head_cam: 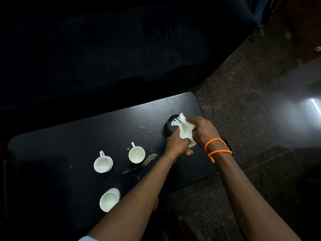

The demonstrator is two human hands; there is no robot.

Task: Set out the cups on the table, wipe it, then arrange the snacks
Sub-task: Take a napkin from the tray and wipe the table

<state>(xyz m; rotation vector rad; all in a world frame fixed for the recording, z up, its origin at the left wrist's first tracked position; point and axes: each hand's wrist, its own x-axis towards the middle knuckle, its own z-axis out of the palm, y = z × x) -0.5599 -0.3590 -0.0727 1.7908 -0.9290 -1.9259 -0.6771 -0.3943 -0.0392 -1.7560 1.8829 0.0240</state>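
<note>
Three white cups stand on the dark table (69,150): one (102,163) at the left with its handle up, one (136,154) in the middle, one (109,200) near the front edge. At the table's right end a dark round holder (169,125) has a white tissue (184,131) rising from it. My right hand (203,130) pinches the tissue from above. My left hand (177,144) grips the same tissue lower down, beside the holder. Pale smears and crumbs (149,159) lie on the tabletop between the cups and my hands.
A dark sofa (104,54) runs along the far side of the table. Speckled stone floor (251,119) lies to the right, with a bright light reflection on it. Orange cords circle my right wrist (217,148).
</note>
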